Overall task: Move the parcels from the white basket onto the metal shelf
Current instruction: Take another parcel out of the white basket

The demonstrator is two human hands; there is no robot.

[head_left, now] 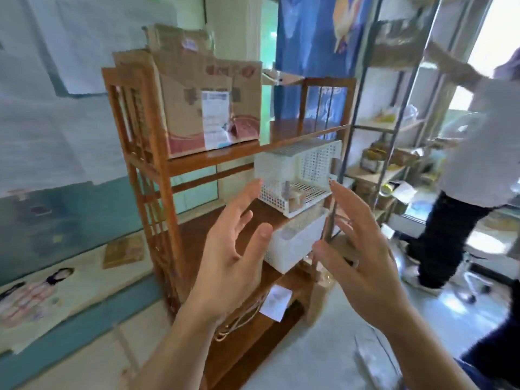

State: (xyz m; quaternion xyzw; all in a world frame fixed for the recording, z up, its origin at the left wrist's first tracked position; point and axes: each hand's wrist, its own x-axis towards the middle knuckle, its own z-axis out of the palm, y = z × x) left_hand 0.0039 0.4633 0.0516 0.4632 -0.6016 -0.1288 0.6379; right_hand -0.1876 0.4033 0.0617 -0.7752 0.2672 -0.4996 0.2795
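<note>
A white perforated basket (318, 161) lies on its side on the middle board of a wooden rack (157, 153), its open side facing me. A small brown parcel (295, 199) shows inside it. Below it sits a second white basket (295, 243). My left hand (233, 249) is raised in front of the rack with fingers spread, holding nothing. Just right of the baskets my right hand (363, 254) is also spread and empty. Neither hand touches a basket. The metal shelf (394, 128) stands to the right, behind the rack.
A large cardboard box (208, 105) sits on the rack's upper board. A paper bag with rope handles (247, 319) is on the lowest board. Another person (475, 164) in a white top stands at the metal shelf, reaching up. Boxes and bags fill its shelves.
</note>
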